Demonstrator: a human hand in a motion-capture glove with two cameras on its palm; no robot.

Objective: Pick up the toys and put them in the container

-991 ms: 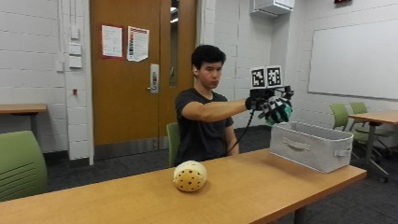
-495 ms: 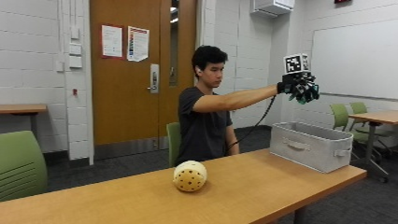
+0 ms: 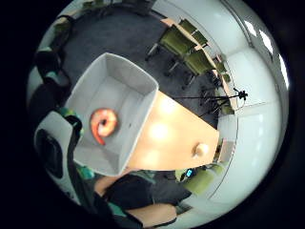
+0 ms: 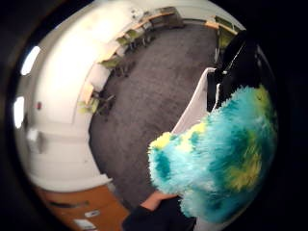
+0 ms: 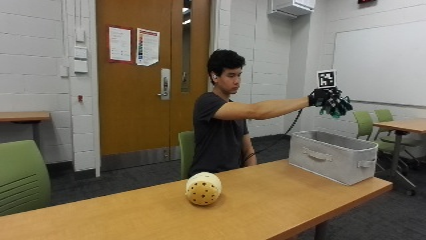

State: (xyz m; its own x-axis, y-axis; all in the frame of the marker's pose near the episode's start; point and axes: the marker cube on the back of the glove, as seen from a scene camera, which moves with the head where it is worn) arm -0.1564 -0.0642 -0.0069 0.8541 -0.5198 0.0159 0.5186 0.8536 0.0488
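Ball (image 5: 203,188), yellow with dark dots, lies on bench (image 5: 279,200), near front edge. Grey bin (image 5: 333,155) stands at far end of bench, well apart from ball. In bin, orange-red curled toy (image 3: 103,125) on bottom. Right hand (image 5: 323,97) raised above bin, arm stretched out; grip clenched around fluffy toy (image 4: 219,154), turquoise with yellow patches. Behind, two papers (image 5: 133,46) on door; writing too small to read. No brand or label visible on bin.

Ball (image 5: 203,188) on table (image 5: 279,200), container (image 5: 333,155) at its end, ring toy (image 3: 104,125) inside.
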